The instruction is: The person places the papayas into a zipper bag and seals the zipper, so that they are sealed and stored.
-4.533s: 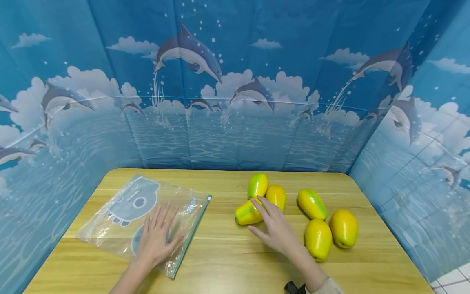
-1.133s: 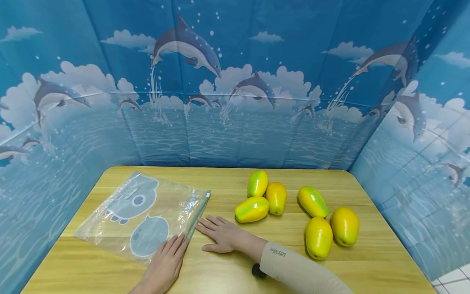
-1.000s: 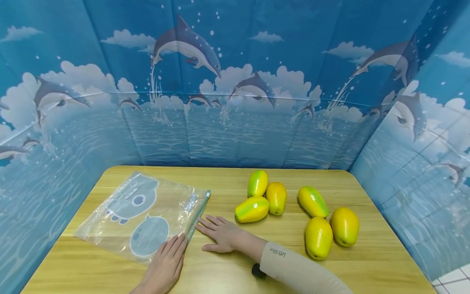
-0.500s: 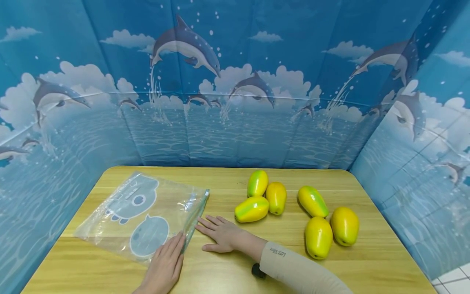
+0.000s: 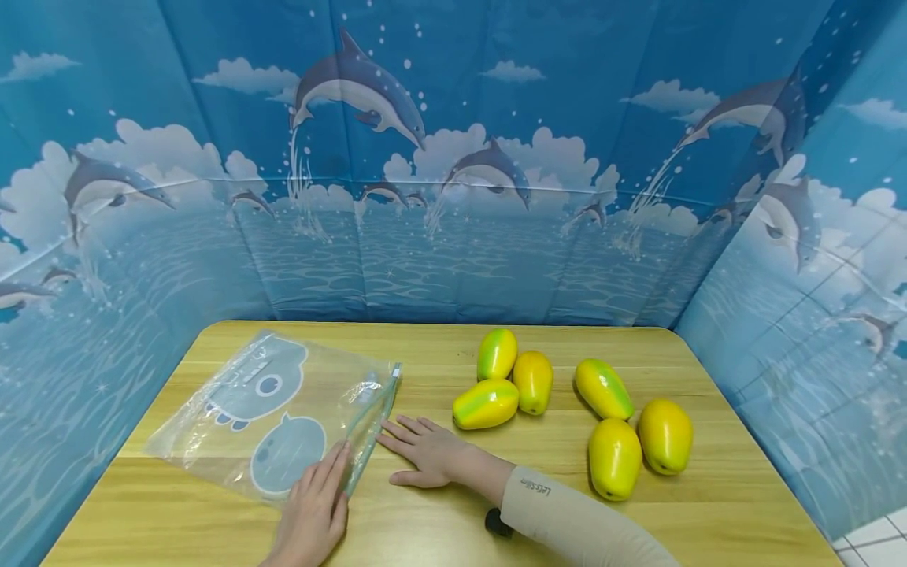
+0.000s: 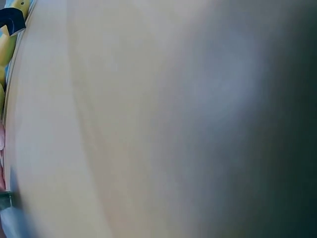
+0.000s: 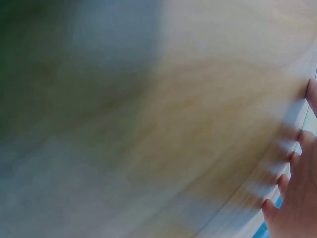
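Note:
A clear zip bag (image 5: 234, 441) with blue cartoon prints lies flat on the left of the table. Along its right side the green-edged mouth has parted into two lips, with a narrow gap between. My left hand (image 5: 309, 508) rests on the near end of the upper lip, its fingers straight and together. The right hand (image 5: 428, 455) lies palm down, fingers spread, its fingertips at the lower lip. In the right wrist view that hand (image 7: 297, 191) shows at the right edge. Most of the left wrist view is blurred tabletop.
Several yellow-green mangoes lie right of the hands: one group around a mango (image 5: 486, 404) near the middle, another around a mango (image 5: 614, 459) farther right. A dolphin-print curtain (image 5: 453, 268) surrounds the wooden table (image 5: 439, 346). A black object (image 5: 498, 523) sits by the right sleeve.
Both hands have come to the bag's mouth since the earliest frame. Lately the left hand has slid slightly left, drawing the upper lip away from the lower. The right hand stays put.

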`<state>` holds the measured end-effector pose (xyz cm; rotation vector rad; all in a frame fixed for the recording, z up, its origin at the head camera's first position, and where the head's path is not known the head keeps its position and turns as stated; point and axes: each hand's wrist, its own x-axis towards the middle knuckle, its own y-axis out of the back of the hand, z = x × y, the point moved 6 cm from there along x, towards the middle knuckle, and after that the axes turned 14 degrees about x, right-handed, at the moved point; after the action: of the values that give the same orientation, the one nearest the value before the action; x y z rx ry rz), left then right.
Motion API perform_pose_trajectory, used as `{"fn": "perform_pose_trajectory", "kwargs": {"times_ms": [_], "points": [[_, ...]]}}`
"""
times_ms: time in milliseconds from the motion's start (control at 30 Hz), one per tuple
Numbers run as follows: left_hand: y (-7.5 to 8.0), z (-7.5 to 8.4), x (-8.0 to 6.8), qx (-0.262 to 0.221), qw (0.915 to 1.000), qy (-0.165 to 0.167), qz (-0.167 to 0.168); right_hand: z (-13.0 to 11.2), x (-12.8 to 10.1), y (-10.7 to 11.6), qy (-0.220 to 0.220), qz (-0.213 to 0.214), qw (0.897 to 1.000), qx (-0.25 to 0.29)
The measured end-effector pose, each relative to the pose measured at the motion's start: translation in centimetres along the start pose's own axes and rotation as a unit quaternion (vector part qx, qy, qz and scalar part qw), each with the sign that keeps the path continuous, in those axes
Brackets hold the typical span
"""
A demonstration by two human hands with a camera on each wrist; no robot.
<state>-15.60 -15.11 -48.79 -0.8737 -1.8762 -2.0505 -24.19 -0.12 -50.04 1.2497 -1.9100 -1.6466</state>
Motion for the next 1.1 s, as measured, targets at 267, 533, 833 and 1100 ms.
{"fn": "perform_pose_trajectory", "kwargs": {"times_ms": [267, 533, 833, 1100], "points": [[0.23, -0.05, -0.01, -0.036, 0.9982, -0.002, 0.048, -0.08, -0.05, 0.02, 0.004, -0.004, 1.000, 0.001], [0.34, 0.13, -0.21, -0.047, 0.9963, -0.004, 0.072, -0.20, -0.22, 0.19, -0.001, -0.005, 1.000, -0.001], [0.14, 0.11, -0.51, 0.013, 0.9985, 0.050, 0.014, -0.34, -0.32, 0.41, -0.003, -0.004, 1.000, -0.004], [0.21, 0.23, -0.51, 0.029, 0.9982, 0.052, -0.004, -0.32, -0.24, 0.30, 0.002, -0.001, 1.000, -0.009]]}}
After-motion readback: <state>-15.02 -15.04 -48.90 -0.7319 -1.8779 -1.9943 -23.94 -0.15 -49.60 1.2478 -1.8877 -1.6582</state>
